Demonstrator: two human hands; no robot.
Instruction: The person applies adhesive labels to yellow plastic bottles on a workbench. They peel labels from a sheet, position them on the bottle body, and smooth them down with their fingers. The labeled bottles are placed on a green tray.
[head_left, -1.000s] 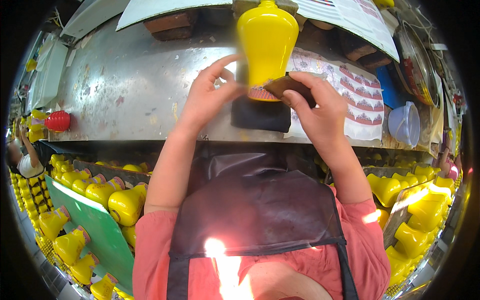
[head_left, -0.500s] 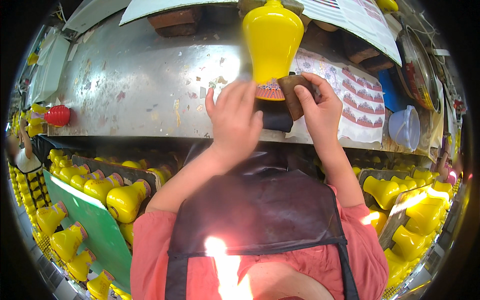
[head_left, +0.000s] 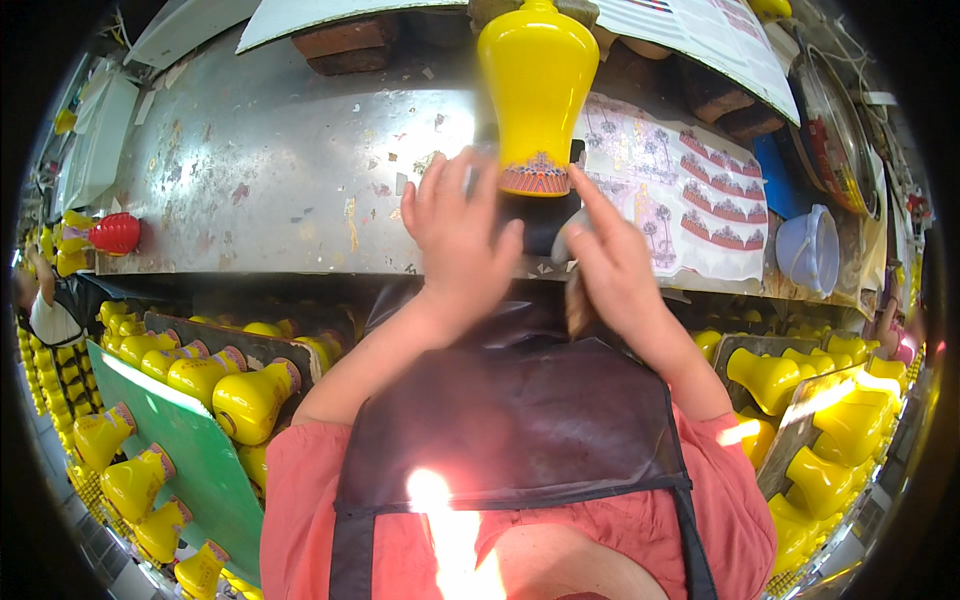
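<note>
Since the earlier frame the left hand (head_left: 458, 235) had slid left off the glossy yellow vase (head_left: 538, 90), fingers spread and empty. The right hand (head_left: 610, 262) gripped a dark, blurred tool (head_left: 577, 300). The bulbous vase stood upper centre on the scuffed metal worktop (head_left: 270, 170).

Yellow vase (head_left: 538, 95) base behind blurred hands (head_left: 460, 235)

Glossy yellow vase (head_left: 537, 90) — patterned red base band — upright on metal bench.

pottery workshop, rows of yellow vases (head_left: 250, 400), metal workbench (head_left: 270, 190)
</note>
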